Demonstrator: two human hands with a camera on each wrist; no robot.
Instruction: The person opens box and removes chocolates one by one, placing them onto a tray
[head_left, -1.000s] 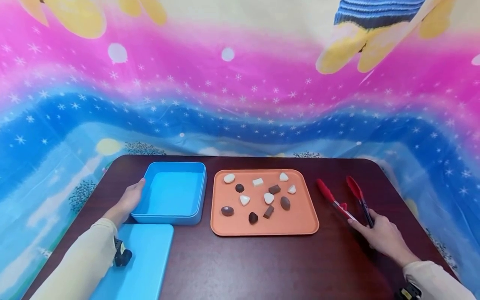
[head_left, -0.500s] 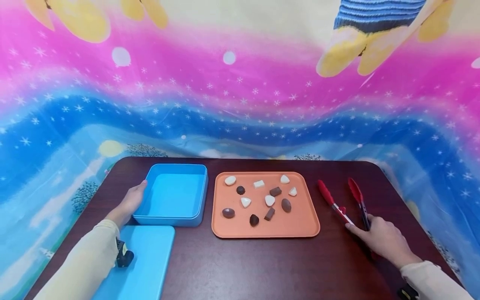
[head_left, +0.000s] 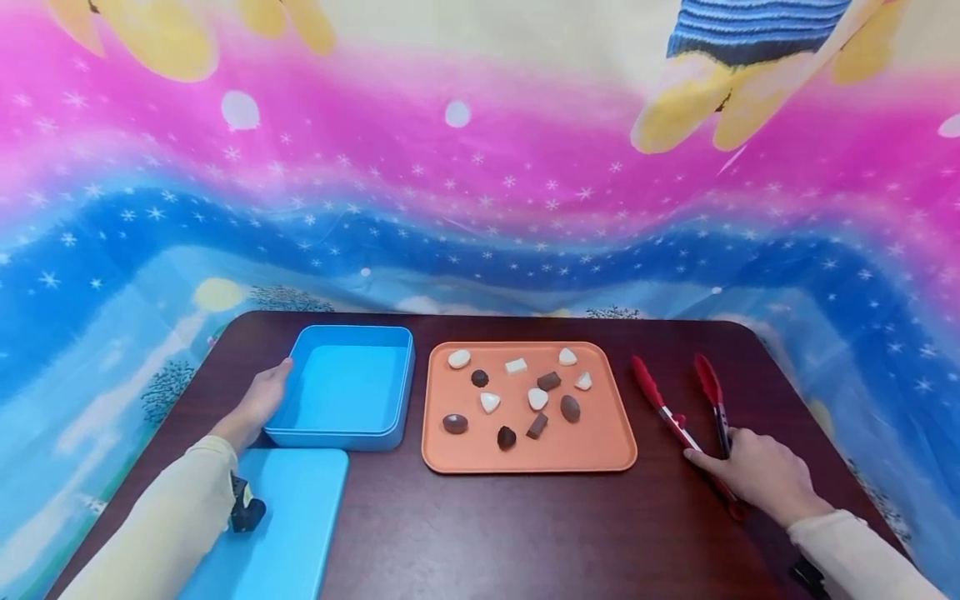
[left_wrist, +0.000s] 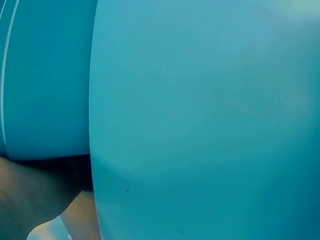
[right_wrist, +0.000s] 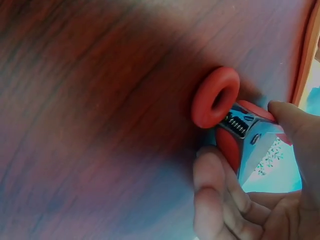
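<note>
My left hand (head_left: pixel 258 404) grips the left side of an open blue box (head_left: pixel 333 440), its thumb at the rim and its other fingers hidden behind the wall. The left wrist view shows part of that hand (left_wrist: pixel 30 200) below the box wall (left_wrist: pixel 50 80). At the right, my right hand (head_left: pixel 768 475) holds red-and-metal tongs (head_left: pixel 675 427), whose arms are spread and point away from me. In the right wrist view, a red ring (right_wrist: pixel 200 107) and a spring mark the tongs' rear end, with thumb and fingers on either side.
An orange tray (head_left: pixel 592 454) at the centre bears several white and brown chocolate-like pieces (head_left: pixel 570 408). A flat blue lid (head_left: pixel 292 517) lies in front of the box. The dark wooden table (head_left: pixel 525 533) backs onto a patterned cloth (head_left: pixel 480 183).
My right hand has shifted slightly left and towards me along the tongs, and the tongs' red rear ring now shows in the head view. The left hand and the box look unmoved.
</note>
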